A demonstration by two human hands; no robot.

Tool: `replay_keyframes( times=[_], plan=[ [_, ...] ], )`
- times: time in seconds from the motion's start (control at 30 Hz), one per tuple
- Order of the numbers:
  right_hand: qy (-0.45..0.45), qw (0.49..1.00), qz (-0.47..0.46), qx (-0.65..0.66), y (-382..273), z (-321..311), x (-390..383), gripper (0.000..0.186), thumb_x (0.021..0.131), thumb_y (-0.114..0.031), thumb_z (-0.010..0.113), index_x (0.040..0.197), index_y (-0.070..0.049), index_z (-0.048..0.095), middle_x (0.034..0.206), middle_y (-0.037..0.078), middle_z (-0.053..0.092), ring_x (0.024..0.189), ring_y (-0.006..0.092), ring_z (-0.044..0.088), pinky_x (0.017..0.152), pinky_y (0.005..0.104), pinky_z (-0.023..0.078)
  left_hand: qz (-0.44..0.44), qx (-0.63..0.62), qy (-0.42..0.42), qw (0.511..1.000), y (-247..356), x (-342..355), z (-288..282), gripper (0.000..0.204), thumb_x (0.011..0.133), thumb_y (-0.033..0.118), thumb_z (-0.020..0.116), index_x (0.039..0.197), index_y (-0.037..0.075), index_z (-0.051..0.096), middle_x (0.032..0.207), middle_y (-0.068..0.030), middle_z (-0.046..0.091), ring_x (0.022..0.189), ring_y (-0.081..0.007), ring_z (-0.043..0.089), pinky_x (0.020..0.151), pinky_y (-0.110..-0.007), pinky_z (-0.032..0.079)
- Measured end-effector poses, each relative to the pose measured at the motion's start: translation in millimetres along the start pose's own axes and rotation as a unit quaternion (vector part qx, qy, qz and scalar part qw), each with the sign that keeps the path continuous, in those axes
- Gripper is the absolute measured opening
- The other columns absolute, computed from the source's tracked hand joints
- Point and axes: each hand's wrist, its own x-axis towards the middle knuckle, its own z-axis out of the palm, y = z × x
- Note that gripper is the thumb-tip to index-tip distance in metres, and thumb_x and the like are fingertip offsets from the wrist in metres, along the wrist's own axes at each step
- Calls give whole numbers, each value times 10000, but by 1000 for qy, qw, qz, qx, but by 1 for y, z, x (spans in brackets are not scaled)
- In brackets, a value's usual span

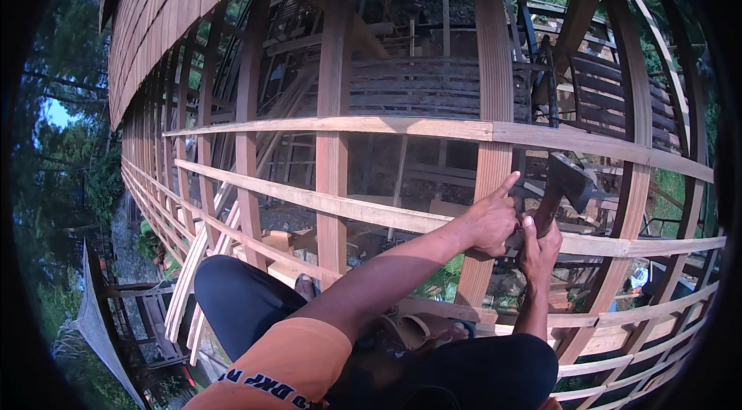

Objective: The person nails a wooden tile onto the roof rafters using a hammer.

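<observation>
Wood strips (371, 212) go from side to side over thick brown beams (332, 170), and they make one big open frame (495, 62). The hatchet (570, 180) is held up over a gap between two beams, right of the frame's middle and in from its right edge. Its dark head is at the top, and its blade is toward the right.

The right hand (543, 248) holds the handle (548, 210). Its fingers are curled around the wood, and the thumb (529, 224) points up along it. The left hand (492, 221) is just beside it. One finger (508, 183) sticks out straight, and the others are folded in. I can't tell if they pinch anything or touch the handle.

An orange sleeve (290, 352) is on the left arm, and dark pants (241, 302) cover the bent knees. Loose pale sticks (189, 286) lean near the frame's lower left corner. Wood shingles (185, 16) cover its top left corner. Green trees (100, 186) grow past its left edge.
</observation>
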Motion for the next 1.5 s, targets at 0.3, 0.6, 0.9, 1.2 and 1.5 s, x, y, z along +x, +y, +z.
replay_keyframes(
  times=[0.3, 0.6, 0.9, 1.2, 1.5],
  plan=[
    [9, 989, -56, -138, 17, -11, 7, 414, 1002, -374, 561, 990, 39, 588, 789, 134, 598, 726, 244, 549, 699, 391, 438, -6, 72, 262, 962, 0, -28, 31, 887, 639, 668, 722, 1212, -2, 627, 1281, -150, 599, 1249, -301, 508, 1212, -538, 149],
    [45, 944, -90, -315, 26, -17, 28, 492, 984, -409, 559, 1100, 64, 623, 940, 264, 634, 900, 372, 589, 845, 467, 433, -98, 212, -68, 970, -144, -345, -121, 394, 834, 369, 732, 1062, 54, 668, 1006, -112, 688, 1024, -269, 650, 975, -459, 450],
    [-35, 896, -165, -411, 57, -25, 15, 427, 1004, -284, 573, 1278, 42, 541, 1221, 245, 625, 1059, 353, 616, 862, 404, 492, -572, -223, 493, 617, -71, -687, 54, 268, 928, 240, 665, 1047, 0, 663, 1002, -111, 690, 950, -212, 649, 886, -360, 493],
    [-57, 903, -133, -405, 39, 29, 21, 348, 1007, -260, 562, 1221, 12, 532, 1093, 185, 601, 964, 281, 608, 806, 372, 495, -702, -306, 631, 128, 113, -706, 282, 215, 978, 213, 618, 913, 8, 625, 817, -39, 668, 738, -97, 596, 723, -251, 492],
    [-32, 972, -96, -212, 62, 4, 24, 269, 1010, -236, 552, 1164, -18, 524, 965, 125, 578, 869, 208, 599, 750, 340, 497, -917, -125, 232, 298, -31, -688, 306, 703, 734, 428, 809, 1197, -36, 554, 1206, -209, 460, 1174, -382, 498, 971, -456, 488]
  ],
)
